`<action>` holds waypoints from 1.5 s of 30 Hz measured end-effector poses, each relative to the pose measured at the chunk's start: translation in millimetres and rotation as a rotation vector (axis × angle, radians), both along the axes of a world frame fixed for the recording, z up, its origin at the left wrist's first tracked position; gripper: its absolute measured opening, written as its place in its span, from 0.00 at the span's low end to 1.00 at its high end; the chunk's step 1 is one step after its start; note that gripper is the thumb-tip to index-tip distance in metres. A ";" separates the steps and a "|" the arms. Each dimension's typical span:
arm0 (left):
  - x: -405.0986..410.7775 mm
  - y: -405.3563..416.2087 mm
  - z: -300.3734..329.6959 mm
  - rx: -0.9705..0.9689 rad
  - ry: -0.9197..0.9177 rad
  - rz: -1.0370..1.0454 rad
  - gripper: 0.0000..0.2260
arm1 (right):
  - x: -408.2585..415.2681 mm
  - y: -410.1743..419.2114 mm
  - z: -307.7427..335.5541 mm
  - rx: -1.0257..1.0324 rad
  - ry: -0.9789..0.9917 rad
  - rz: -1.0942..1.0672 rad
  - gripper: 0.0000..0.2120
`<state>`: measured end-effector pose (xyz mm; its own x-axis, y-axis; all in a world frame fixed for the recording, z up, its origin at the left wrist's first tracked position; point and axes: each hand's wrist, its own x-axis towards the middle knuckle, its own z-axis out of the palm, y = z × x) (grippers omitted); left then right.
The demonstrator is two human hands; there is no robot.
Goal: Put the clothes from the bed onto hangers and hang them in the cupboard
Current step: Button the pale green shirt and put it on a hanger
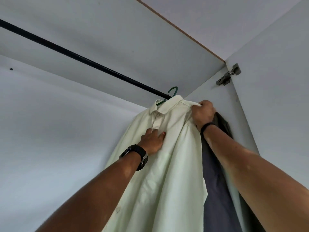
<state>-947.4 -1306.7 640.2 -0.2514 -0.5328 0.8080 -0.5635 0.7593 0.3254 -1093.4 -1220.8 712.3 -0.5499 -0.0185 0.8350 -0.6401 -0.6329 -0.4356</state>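
A pale green shirt (168,164) hangs on a green hanger (172,91), whose hook sits over the black cupboard rail (70,51) near its right end. My left hand (153,141) grips the shirt's front placket just below the collar. My right hand (204,113) grips the shirt's right shoulder, close to the cupboard's side wall. Most of the hanger is hidden inside the shirt.
Behind the shirt hang a blue-grey garment (215,190) and a dark olive one (223,123), pressed against the right side wall. A metal door hinge (228,75) is fixed at the top right. The white back panel (50,123) lies to the left, under the bare length of rail.
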 end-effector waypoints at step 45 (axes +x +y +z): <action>-87.4 -55.9 -59.0 0.227 0.095 -0.134 0.27 | -62.8 -70.8 -54.2 0.719 0.284 0.102 0.17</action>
